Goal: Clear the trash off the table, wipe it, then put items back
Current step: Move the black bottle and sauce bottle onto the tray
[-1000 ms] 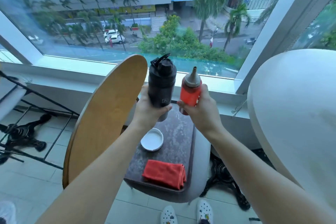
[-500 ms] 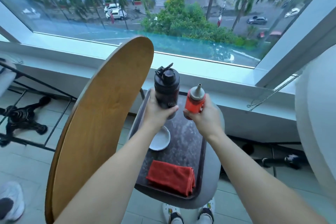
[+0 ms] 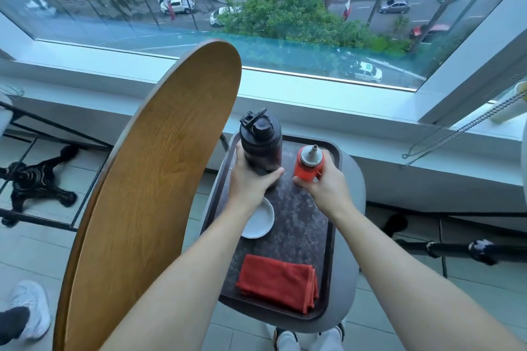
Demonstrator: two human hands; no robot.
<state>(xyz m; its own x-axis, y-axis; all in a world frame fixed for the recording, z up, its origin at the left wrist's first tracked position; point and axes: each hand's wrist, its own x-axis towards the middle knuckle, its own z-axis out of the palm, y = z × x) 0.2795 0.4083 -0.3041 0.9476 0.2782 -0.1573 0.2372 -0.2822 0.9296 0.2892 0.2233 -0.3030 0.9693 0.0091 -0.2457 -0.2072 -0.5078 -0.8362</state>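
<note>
The left hand [image 3: 251, 179] grips a black bottle [image 3: 261, 141], the right hand [image 3: 325, 185] a red squeeze bottle [image 3: 308, 164], above a tray [image 3: 330, 236] holding a white dish [image 3: 258, 222] and folded red cloth [image 3: 278, 282].

Soft daylight enters through the window [image 3: 285, 8]; edges bend with wide-angle distortion; slight blur.

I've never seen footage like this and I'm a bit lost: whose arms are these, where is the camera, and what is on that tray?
No machine here: these are a person's bare arms, filmed by a camera worn on their head, looking down. The left hand grips a black bottle; the right hand holds a red squeeze bottle. Both are over the far end of a dark tray on a small grey table. The tray also carries a white dish and a folded red cloth. Left of it, a round wooden tabletop stands tilted up.
</note>
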